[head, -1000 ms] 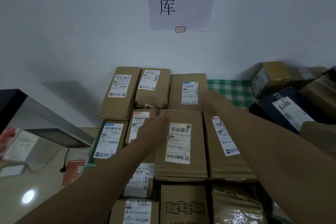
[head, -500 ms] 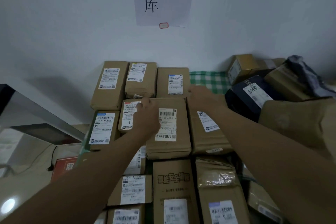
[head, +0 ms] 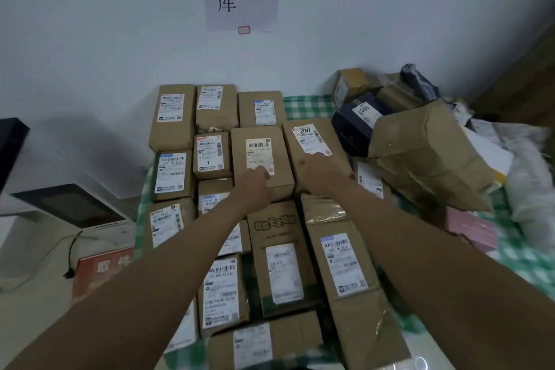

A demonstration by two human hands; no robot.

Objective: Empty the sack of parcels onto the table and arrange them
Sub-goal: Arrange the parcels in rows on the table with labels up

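Note:
Several brown parcels with white labels lie in tight rows on the green checked tablecloth (head: pixel 309 106), against the wall. My left hand (head: pixel 255 186) rests on the near half of the middle parcel (head: pixel 261 141), its fingers touching the label. Beside it, my right hand (head: pixel 321 171) lies on top of the parcel labelled 2097 (head: pixel 312 141), fingers pointing at that label. Neither hand lifts anything. More parcels, such as a long printed box (head: pixel 279 255), lie in rows under my forearms.
An unsorted heap lies at the right: a big crumpled brown parcel (head: pixel 426 156), a dark blue box (head: pixel 357 120), a pink box (head: pixel 471 228) and white bag material (head: pixel 528 174). Left of the table stand a black-screened device (head: pixel 69 204) and a red box (head: pixel 102 270).
Both hands slid back from the far edges of the two parcels to their near halves. The view pulled back, showing more rows of parcels in front.

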